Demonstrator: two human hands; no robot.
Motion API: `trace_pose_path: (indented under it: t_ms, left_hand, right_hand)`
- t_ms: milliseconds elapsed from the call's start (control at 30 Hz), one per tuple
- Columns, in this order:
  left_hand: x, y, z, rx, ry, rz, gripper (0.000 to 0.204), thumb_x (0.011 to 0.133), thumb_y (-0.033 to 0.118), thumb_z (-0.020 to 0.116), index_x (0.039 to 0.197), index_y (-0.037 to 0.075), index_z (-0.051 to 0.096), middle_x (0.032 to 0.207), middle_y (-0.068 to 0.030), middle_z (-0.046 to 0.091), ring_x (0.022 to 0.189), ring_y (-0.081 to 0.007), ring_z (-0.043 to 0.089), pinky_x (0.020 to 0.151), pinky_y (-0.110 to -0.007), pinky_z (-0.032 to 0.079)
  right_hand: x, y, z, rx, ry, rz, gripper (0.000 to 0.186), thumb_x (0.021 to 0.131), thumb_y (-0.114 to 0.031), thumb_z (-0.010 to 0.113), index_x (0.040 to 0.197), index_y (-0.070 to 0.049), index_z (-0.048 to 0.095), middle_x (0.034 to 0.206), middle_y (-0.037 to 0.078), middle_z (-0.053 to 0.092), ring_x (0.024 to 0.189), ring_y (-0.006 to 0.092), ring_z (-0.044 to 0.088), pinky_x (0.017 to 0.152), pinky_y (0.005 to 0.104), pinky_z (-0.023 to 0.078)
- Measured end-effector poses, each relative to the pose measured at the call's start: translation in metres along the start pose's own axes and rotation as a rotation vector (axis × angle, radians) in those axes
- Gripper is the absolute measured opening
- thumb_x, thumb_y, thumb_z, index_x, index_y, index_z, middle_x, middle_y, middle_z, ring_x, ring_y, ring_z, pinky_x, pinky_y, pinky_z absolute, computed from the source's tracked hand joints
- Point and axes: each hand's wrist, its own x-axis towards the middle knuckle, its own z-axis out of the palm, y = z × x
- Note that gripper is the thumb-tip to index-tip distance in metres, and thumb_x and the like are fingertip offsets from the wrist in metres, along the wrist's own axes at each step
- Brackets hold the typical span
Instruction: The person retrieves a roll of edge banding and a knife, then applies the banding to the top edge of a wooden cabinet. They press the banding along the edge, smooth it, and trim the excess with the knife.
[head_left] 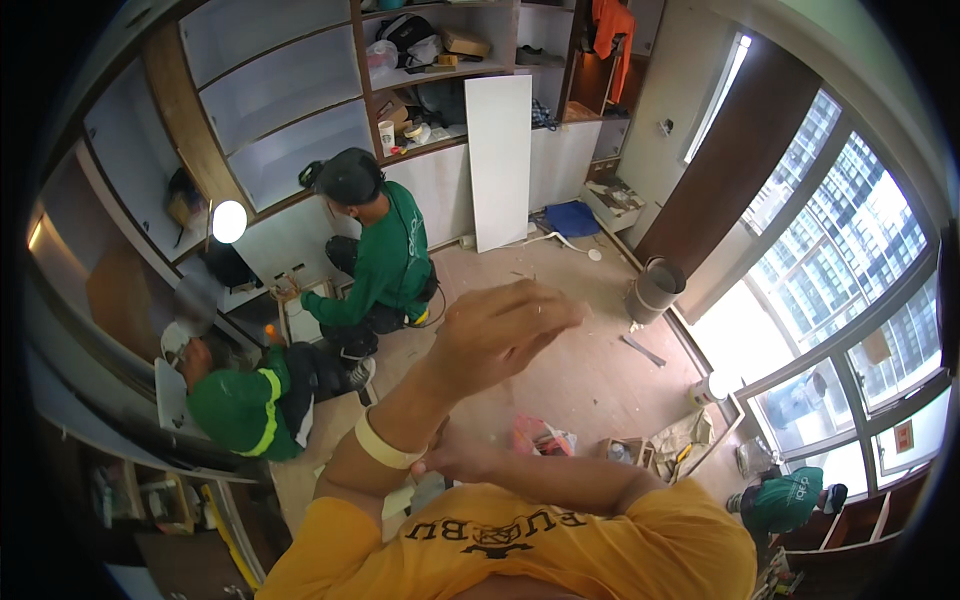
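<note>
My left arm is raised in front of me, and the left hand [510,325] points to the right over the floor. Its fingers are stretched out, slightly bent, with nothing visible in them. Around my left forearm sits a cream-coloured band [387,443], like a ring of tape. My right hand [455,460] comes across my chest to the underside of that forearm. Its thumb tip is at the band's lower edge, closed on it; the other fingers are mostly hidden behind the left forearm.
Two people in green, one crouching [375,255] and one bent low [240,405], work by the left cabinets. Another person in green [790,500] is at lower right. A white panel [498,165] leans on the shelving. A brown bucket [657,290] stands near the windows; a red bag [540,437] lies ahead.
</note>
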Motion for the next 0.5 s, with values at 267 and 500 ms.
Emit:
trace_pose_path:
  t_ms: [267,500]
  left_hand:
    - [0.037,-0.167,0.004,-0.144,0.022,-0.268,0.01,0.085,0.008,0.084,0.089,0.006,0.075,0.071,-0.0056,0.068,0.054,-0.0135,0.058,0.049,-0.026,0.043]
    - [-0.013,-0.296,0.101,-0.34,-0.353,-0.741,0.02,0.095,0.022,0.076,0.093,0.003,0.071,0.074,-0.0074,0.066,0.064,-0.017,0.062,0.062,-0.029,0.05]
  right_hand:
    - [0.085,-0.112,-0.1,-0.462,0.13,-0.011,0.078,0.084,-0.002,0.081,0.148,-0.007,0.037,0.144,0.006,0.049,0.12,0.0152,0.054,0.099,0.0336,0.049]
    - [0.031,-0.198,-0.252,0.405,0.345,-0.485,0.011,0.103,-0.02,0.063,0.105,-0.009,0.061,0.091,-0.001,0.059,0.073,0.0109,0.049,0.065,0.025,0.04]
